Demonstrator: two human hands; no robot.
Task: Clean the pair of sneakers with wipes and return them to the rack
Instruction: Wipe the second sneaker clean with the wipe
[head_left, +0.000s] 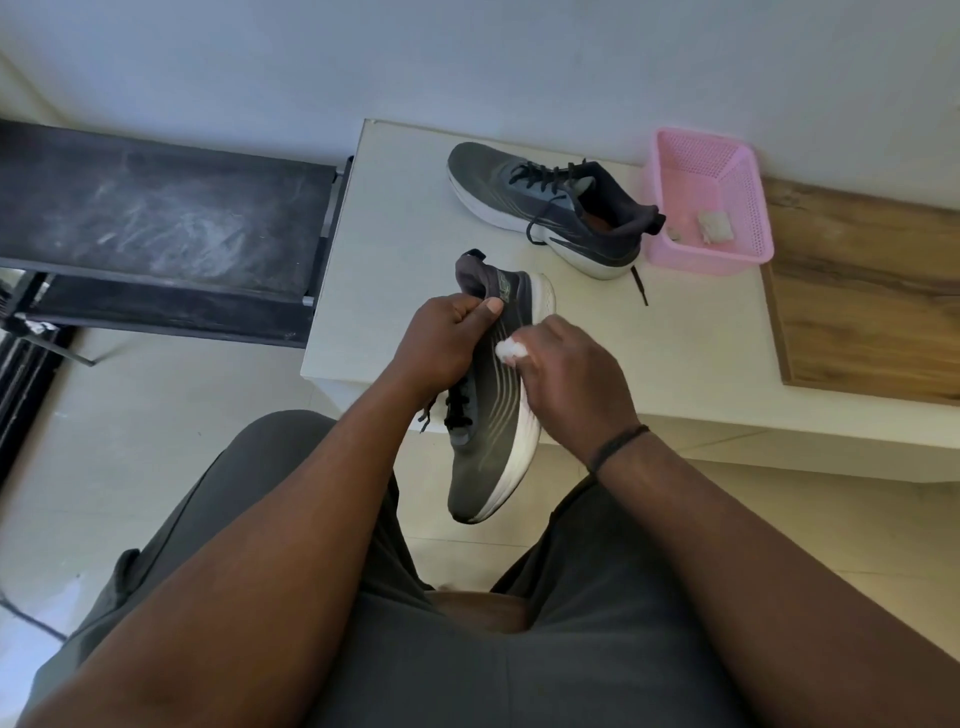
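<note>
Now | left hand (441, 343) grips sneaker (488, 415) | right hand (566, 374) pinches wipe (506, 349) past table edge (363, 376)

Pale wall (467, 52), tiled floor (130, 441) — white table (395, 208), wood-grain panel (872, 291).

Open tabletop near and left – crowded at the far right

Bare white table (395, 291) left of the held sneaker (488, 415); far side blocked by the second sneaker (550, 208), touching or just beside the pink basket (727, 156) – its loose lace (640, 286) trailing nearward. Dark rack (156, 218) hard against the table's left edge.
</note>
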